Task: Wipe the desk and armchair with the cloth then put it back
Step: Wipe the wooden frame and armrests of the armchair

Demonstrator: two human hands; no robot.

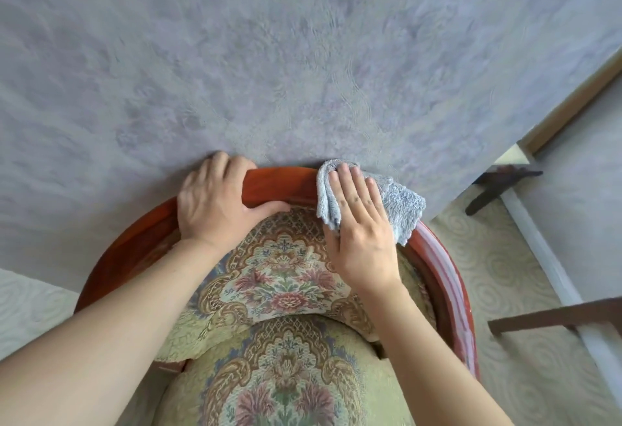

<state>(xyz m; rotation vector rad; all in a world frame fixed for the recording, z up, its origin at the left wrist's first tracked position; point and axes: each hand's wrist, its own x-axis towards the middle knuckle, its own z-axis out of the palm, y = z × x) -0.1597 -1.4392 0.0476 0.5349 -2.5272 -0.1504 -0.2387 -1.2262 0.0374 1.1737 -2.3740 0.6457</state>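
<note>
**Cloth pressed on the armchair's top rail, close against the wall**

The armchair (289, 277) stands with its curved back nearly touching a mottled grey-lilac wall (303, 55), so little room shows behind the rail. To the right, dark wooden legs (498, 186) and a dark wooden bar (555, 318) stand over pale carpet (488, 257) with a swirl pattern, beside a white skirting strip (538, 250).

The rail (444, 277) is glossy red-brown wood, rounded and bowed in an arc. The padding is woven tapestry, green-gold with floral medallions.

The left hand (218, 200) grips the top of the rail, fingers curled over its far edge, thumb on the near side. The right hand (360, 223) lies flat, fingers together, pressing the cloth (400, 206) onto the rail right of centre. The cloth is fluffy grey-blue terry, bunched, its loose corner hanging over the rail's outer side.
</note>
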